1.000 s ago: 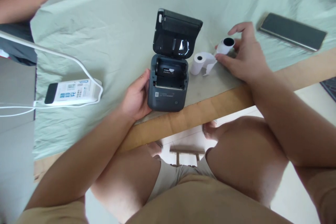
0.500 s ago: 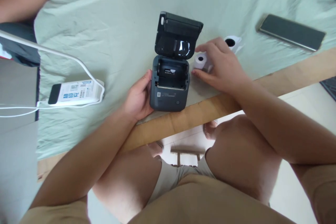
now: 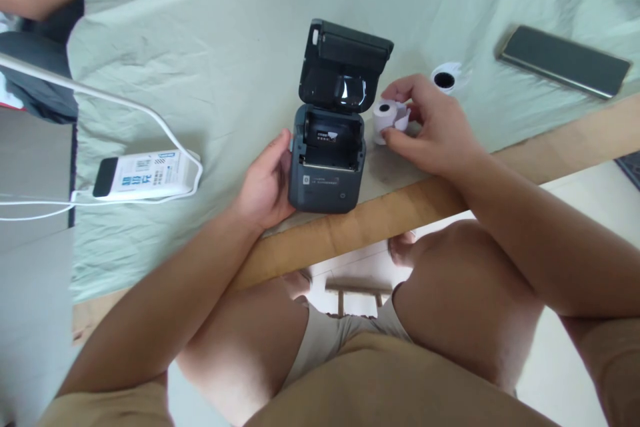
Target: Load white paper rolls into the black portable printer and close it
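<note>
now, paper roll, in pinch of right hand

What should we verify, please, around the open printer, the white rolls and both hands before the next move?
1. Lid open: ok, it stands raised behind the dark printer.
2. Printer steadied: ok, the left hand holds its side.
3. Compartment accessible: ok, it faces up, uncovered.
4. Small white roll firmly gripped: cannot tell; the fingers of the right hand are at it, but their contact is partly hidden.
5. Small roll wound tight: not ok, a loose curl of paper stands out beside it.
6. Black-cored roll apart from the hands: ok, it lies beyond the right hand.
</note>
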A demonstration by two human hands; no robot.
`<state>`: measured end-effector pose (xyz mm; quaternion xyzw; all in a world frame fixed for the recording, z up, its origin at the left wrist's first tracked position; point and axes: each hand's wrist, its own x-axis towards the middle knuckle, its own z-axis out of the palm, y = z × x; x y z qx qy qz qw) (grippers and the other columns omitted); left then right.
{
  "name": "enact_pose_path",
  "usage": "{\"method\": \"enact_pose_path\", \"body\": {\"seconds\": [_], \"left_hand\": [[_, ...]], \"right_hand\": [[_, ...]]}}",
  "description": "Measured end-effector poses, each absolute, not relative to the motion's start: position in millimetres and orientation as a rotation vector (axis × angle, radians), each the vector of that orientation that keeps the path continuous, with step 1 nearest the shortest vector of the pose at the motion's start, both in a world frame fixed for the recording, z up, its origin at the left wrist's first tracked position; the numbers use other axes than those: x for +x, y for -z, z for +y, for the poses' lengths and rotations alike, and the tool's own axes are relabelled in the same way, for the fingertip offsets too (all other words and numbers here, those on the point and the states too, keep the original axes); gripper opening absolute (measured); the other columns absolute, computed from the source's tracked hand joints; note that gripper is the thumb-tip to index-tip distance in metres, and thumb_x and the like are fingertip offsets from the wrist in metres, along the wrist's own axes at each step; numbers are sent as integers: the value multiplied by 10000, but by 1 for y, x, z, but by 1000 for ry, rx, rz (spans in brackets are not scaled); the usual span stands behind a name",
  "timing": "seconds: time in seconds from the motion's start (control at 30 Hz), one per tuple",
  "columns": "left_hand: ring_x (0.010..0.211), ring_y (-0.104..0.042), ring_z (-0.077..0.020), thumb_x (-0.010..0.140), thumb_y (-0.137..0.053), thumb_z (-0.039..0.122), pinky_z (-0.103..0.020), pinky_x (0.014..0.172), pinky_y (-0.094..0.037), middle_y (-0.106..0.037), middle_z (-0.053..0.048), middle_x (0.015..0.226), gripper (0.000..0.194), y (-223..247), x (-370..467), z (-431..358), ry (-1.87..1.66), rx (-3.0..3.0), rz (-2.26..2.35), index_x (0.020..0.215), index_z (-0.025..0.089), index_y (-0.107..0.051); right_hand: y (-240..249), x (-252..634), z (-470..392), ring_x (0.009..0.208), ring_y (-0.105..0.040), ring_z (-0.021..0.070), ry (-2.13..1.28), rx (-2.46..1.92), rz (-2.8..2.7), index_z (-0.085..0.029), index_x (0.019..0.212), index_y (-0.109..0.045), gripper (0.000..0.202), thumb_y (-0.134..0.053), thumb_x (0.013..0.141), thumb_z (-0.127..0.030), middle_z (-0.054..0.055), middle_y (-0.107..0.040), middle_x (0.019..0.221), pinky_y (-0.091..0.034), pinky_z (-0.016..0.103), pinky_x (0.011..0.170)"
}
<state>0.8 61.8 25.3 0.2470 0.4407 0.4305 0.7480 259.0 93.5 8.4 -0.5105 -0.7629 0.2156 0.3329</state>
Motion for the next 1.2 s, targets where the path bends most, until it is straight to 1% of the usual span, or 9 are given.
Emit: {"method": "enact_pose_path", "body": {"seconds": [0.2,0.3,0.47,0.57,0.67,0.9,1.03,1.13,1.2], "left_hand": [[1253,-818,-367,1006,-739,528,-462,1039,-706,-883,-58,1039,331,-16,-6,58,-929,709,904,1063,203,-769],[1244,-818,-377,927,-833,546,-461,1004,-716,-872,-79,1044,374,-13,-8,57,-914,745,914,1052,203,-753],[1350,-764,-391,910,-860,567,-487,1066,-695,-859,-95,1126,415,-16,-6,56,-920,754,899,1076,207,-738],[1356,-759,-385,941,-822,496,-485,1068,-686,-854,-87,1124,315,-17,-5,57,-933,742,906,1005,200,-734],[1297,-784,-375,951,-790,467,-463,1006,-690,-852,-79,1075,277,-16,-4,57,-930,728,930,1006,200,-745],[1053,-811,-282,863,-897,505,-352,853,-644,-826,-46,1035,420,-15,-7,55,-1017,789,850,1111,220,-713],[860,-761,-188,737,-983,329,-296,803,-610,-776,17,931,514,-17,-7,53,-1015,830,840,1141,237,-679],[956,-785,-231,677,-972,247,-340,886,-630,-788,10,976,624,-19,-7,52,-979,842,889,1204,250,-636],[1084,-798,-291,664,-962,267,-379,929,-637,-811,-24,1078,700,-19,-7,52,-968,851,904,1272,257,-614]], "right_hand": [[-28,243,69,966,-676,239,-362,-1113,-1759,-332,1162,-547,366,-679,821,-319,47,-663,1178,-616,436,845],[-39,224,55,994,-713,243,-323,-1014,-1805,-351,1193,-527,370,-666,851,-321,19,-700,1189,-626,440,839],[-38,201,63,1045,-780,312,-371,-1257,-2037,-325,1078,-543,269,-678,858,-249,28,-799,1130,-625,544,985],[-31,200,76,1022,-796,332,-344,-1233,-2175,-298,954,-562,232,-653,785,-168,23,-821,1058,-601,563,986],[-28,203,79,1048,-792,318,-299,-1196,-2190,-304,907,-587,159,-626,815,-180,5,-832,1056,-588,542,952],[-27,198,61,929,-767,275,-159,-977,-2176,-311,889,-643,56,-636,914,-262,-15,-831,993,-538,487,825],[-24,197,56,959,-772,279,-266,-803,-2206,-323,914,-669,160,-677,1007,-453,-8,-828,1004,-565,502,873],[-26,204,58,1034,-761,282,-243,-841,-2035,-341,985,-664,95,-626,1034,-413,25,-806,1068,-591,524,941],[-26,211,64,1198,-727,303,-178,-992,-1875,-341,1145,-641,142,-598,1027,-407,75,-749,1320,-603,544,980]]}}
